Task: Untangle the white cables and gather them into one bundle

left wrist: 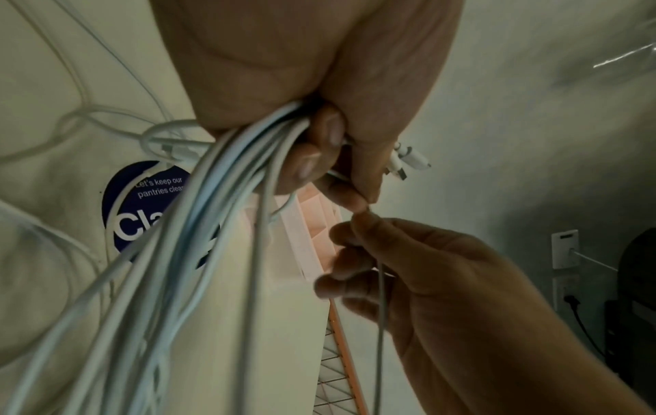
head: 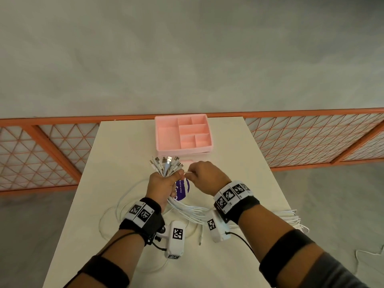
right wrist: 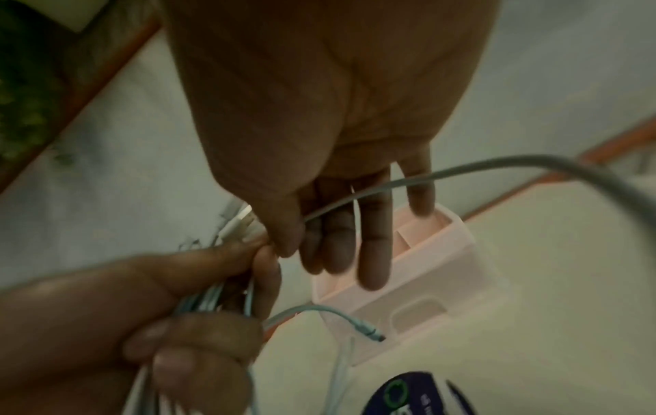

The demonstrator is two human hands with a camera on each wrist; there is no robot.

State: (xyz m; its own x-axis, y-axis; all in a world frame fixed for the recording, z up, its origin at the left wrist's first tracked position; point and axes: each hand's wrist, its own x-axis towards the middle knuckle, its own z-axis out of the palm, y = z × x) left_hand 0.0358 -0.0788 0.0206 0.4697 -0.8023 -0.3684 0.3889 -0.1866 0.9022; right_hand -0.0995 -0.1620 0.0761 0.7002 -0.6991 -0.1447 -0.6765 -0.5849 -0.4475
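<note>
Your left hand clamps the cables just below their plugs while your right hand, touching it, pinches one limp, light strand, best gripped near its plug.

The cables are white. Behind them, the tray is pink. The table is cream, with a dark blue round sticker with white letters.
</note>
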